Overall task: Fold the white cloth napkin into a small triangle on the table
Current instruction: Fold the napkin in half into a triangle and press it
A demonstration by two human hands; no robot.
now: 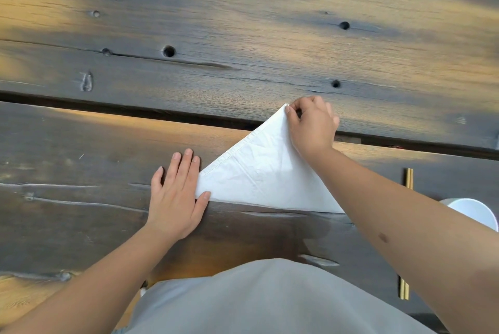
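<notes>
The white cloth napkin lies on the dark wooden table folded into a triangle, its long edge toward me and its tip pointing away. My right hand pinches the far tip between thumb and fingers. My left hand lies flat with fingers spread, its thumb and palm edge pressing the napkin's left corner. My right forearm hides the napkin's right corner.
A pair of light wooden chopsticks lies to the right, partly under my right arm. A white round dish shows at the right edge. A wide gap runs between the table planks. My grey clothing fills the bottom.
</notes>
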